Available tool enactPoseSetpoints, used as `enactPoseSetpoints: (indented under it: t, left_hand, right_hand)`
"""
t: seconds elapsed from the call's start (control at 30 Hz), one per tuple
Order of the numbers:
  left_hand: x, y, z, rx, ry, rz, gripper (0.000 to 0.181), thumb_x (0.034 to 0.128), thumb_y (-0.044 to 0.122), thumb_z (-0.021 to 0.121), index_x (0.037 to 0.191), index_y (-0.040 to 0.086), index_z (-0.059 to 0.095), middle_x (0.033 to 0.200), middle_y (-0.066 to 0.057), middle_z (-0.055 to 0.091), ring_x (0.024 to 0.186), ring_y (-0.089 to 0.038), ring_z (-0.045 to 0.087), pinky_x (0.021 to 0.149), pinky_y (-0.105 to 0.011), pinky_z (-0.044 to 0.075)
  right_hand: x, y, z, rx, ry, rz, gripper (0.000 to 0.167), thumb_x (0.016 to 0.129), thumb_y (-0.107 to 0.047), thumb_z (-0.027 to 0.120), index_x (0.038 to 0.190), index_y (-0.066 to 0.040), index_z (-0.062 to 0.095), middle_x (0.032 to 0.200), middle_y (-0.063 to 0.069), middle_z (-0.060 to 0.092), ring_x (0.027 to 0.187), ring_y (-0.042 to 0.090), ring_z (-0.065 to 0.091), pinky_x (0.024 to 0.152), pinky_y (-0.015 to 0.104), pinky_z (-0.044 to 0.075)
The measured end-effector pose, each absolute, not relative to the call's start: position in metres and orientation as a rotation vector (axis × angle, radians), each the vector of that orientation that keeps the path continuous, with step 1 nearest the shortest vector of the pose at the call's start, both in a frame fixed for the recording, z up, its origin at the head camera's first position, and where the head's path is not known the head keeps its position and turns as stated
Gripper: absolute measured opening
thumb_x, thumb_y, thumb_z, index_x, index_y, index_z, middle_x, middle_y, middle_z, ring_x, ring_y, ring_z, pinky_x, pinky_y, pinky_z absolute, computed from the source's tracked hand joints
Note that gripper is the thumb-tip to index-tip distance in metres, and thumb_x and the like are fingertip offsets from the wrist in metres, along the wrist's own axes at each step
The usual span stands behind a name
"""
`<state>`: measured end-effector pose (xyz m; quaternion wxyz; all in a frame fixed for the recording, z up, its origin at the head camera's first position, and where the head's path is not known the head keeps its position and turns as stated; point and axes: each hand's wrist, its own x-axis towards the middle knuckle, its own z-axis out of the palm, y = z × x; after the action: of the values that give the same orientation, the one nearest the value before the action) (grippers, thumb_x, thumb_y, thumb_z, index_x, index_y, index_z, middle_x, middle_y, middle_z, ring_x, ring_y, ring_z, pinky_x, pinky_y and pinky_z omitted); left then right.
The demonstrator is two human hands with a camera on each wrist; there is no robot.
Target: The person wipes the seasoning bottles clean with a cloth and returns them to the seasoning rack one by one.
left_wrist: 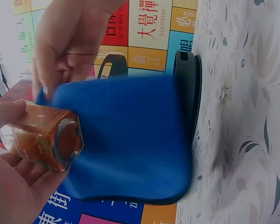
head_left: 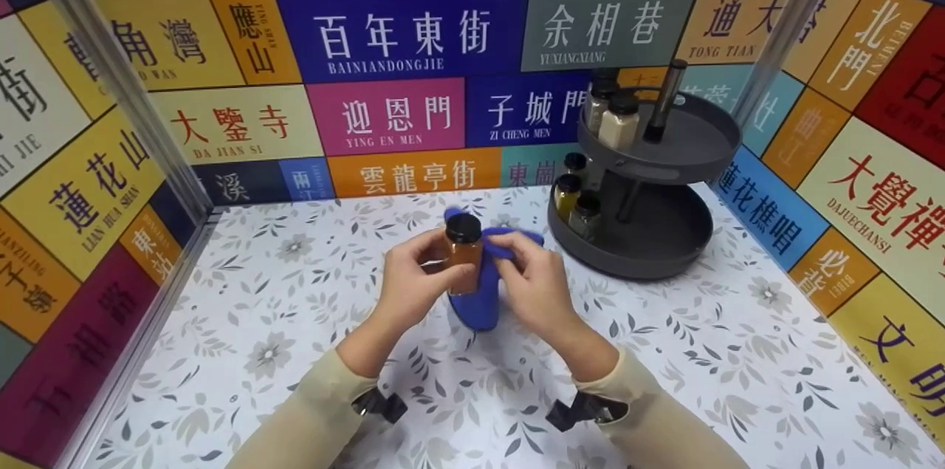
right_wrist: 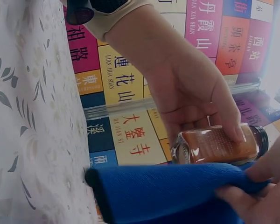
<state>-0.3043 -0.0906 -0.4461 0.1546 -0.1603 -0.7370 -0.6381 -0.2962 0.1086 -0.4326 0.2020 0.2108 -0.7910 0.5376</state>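
Observation:
My left hand (head_left: 413, 281) grips a small glass jar (head_left: 464, 262) with a black lid and reddish-brown contents, upright above the table. In the left wrist view the base of the jar (left_wrist: 67, 140) faces the camera. My right hand (head_left: 537, 281) pinches the upper part of a blue cloth (head_left: 478, 306), which hangs down just beside the jar. Seen from the right wrist, the cloth (right_wrist: 163, 191) drapes from the thumb and fingers, close against the jar (right_wrist: 219, 144). Whether cloth and jar touch is hard to tell.
A dark two-tier round rack (head_left: 635, 262) stands at the back right. Several black-lidded jars sit on its left side, with a pale-filled jar (head_left: 619, 122) and a tall slim cylinder (head_left: 667, 100) on the upper tier. Printed walls enclose the floral tabletop (head_left: 266, 351).

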Motion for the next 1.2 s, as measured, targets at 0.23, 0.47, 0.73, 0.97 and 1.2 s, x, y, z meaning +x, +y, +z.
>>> enactPoseSetpoints:
  t: [0.23,0.47,0.73,0.97,1.2]
  left_hand:
    - [-0.3003,-0.0872,-0.4445,-0.449,-2.102,-1.838,0.045,0.0817,0.014,0.092,0.124,0.010,0.078,0.107,-0.009,0.080,0.097,-0.021,0.076,0.090,-0.035,0.065]
    - [-0.3028,-0.0918,-0.4407,-0.410,-2.046,-1.796,0.043,0.0832,0.014,0.091,0.124,0.008,0.077,0.109,-0.011,0.080,0.100,-0.022,0.077,0.090,-0.035,0.065]
    - [-0.3023,-0.0929,-0.4381,-0.394,-2.080,-1.750,0.044,0.0834,0.018,0.092,0.124,0.008,0.077,0.109,-0.010,0.079,0.100,-0.023,0.077,0.090,-0.035,0.065]
    - [-0.3020,-0.0897,-0.4427,-0.420,-2.082,-1.779,0.042,0.0822,0.016,0.093,0.121,0.009,0.078,0.105,-0.009,0.079,0.096,-0.020,0.077,0.088,-0.034,0.065]
    - [-0.3026,-0.0894,-0.4424,-0.396,-2.061,-1.776,0.039,0.0837,0.015,0.091,0.119,0.008,0.078,0.105,-0.011,0.079,0.097,-0.022,0.077,0.087,-0.034,0.065]
  right_hand:
    - [-0.2879,0.1118,-0.4291,0.713,-1.992,1.360,0.025,0.096,0.006,0.068,0.117,-0.003,0.077,0.095,0.009,0.080,0.061,0.007,0.053,0.056,0.020,0.046]
    - [-0.2933,0.1094,-0.4301,0.649,-2.347,1.331,0.023,0.092,0.002,0.066,0.109,-0.007,0.079,0.088,0.002,0.079,0.063,0.008,0.056,0.060,0.022,0.047]
    - [-0.2925,0.1067,-0.4300,0.586,-2.434,1.342,0.019,0.094,-0.003,0.067,0.106,-0.010,0.079,0.090,0.001,0.080,0.061,0.007,0.054,0.058,0.023,0.046]
    - [-0.2911,0.1061,-0.4349,0.663,-2.046,1.404,0.023,0.097,0.004,0.067,0.114,-0.007,0.078,0.083,0.007,0.076,0.063,0.006,0.053,0.059,0.020,0.046]
    - [-0.2914,0.1091,-0.4330,0.710,-2.157,1.300,0.018,0.092,0.002,0.068,0.104,-0.007,0.079,0.063,-0.002,0.060,0.056,0.004,0.045,0.054,0.019,0.039]
